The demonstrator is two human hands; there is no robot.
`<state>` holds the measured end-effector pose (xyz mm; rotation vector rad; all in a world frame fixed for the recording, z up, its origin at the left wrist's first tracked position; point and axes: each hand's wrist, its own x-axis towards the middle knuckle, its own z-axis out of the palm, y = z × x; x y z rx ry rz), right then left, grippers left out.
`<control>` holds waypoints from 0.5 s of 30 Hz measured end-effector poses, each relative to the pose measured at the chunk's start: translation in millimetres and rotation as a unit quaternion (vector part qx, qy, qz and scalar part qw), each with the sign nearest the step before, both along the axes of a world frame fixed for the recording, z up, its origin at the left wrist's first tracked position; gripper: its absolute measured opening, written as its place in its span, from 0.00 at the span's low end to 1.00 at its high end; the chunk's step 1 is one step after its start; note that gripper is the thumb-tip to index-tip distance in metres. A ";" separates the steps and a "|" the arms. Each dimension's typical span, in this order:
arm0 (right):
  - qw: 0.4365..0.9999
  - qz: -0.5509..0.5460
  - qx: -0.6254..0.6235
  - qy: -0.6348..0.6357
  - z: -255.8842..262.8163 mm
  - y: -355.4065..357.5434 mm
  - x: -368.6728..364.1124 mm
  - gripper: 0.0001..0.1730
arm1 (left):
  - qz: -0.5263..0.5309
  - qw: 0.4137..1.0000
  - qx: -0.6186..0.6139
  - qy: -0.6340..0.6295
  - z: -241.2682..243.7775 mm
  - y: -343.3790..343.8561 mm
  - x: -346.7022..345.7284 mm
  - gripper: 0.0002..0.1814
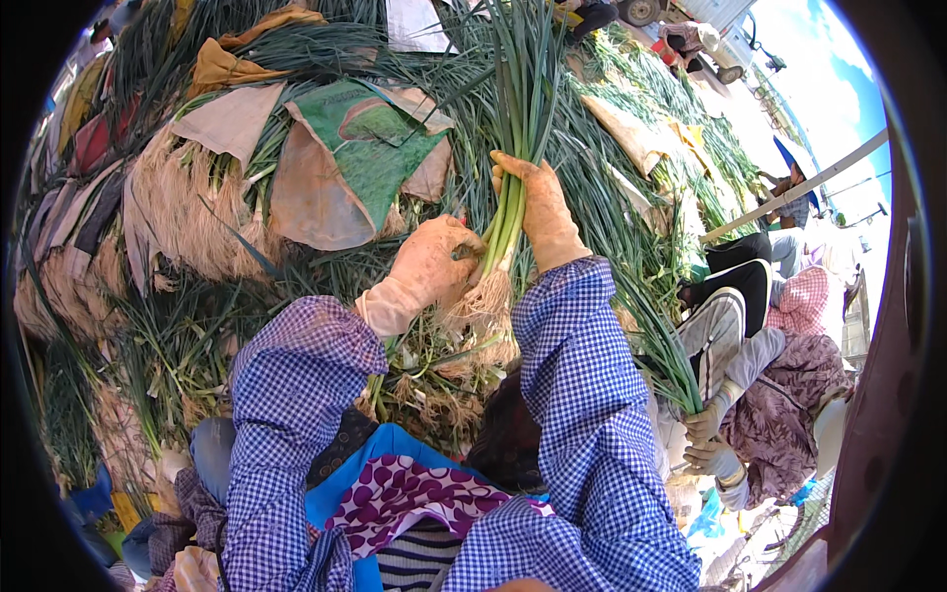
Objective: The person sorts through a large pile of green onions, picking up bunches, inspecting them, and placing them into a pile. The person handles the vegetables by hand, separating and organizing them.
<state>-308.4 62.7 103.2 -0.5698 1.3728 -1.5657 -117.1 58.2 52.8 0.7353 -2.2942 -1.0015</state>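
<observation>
My right hand (544, 200), in a soiled pale glove, is closed around the stalks of a bunch of green onions (510, 214). The bunch stands nearly upright, leaves at the top and stringy roots at the bottom. My left hand (436, 255), gloved too, is at the white lower stalks just above the roots, thumb and forefinger curled; whether it grips them cannot be told. Beneath both hands lie loose green onions and plant scraps (422, 377). A green printed sack (362, 148) covers a pile of onions beyond my left hand.
Rooted onion bundles (192, 200) lie at the left under cloths. Close on my right, a co-worker (784, 414) holds green onions in gloved hands. A pale pole (799, 185) slants across the upper right. Farther off are more people and a parked vehicle (710, 29).
</observation>
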 end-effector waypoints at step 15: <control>0.998 0.006 0.014 -0.056 -21.2 -2.0 -20.9 0.15 | 0.011 0.995 0.011 0.096 7.3 9.0 10.7 0.04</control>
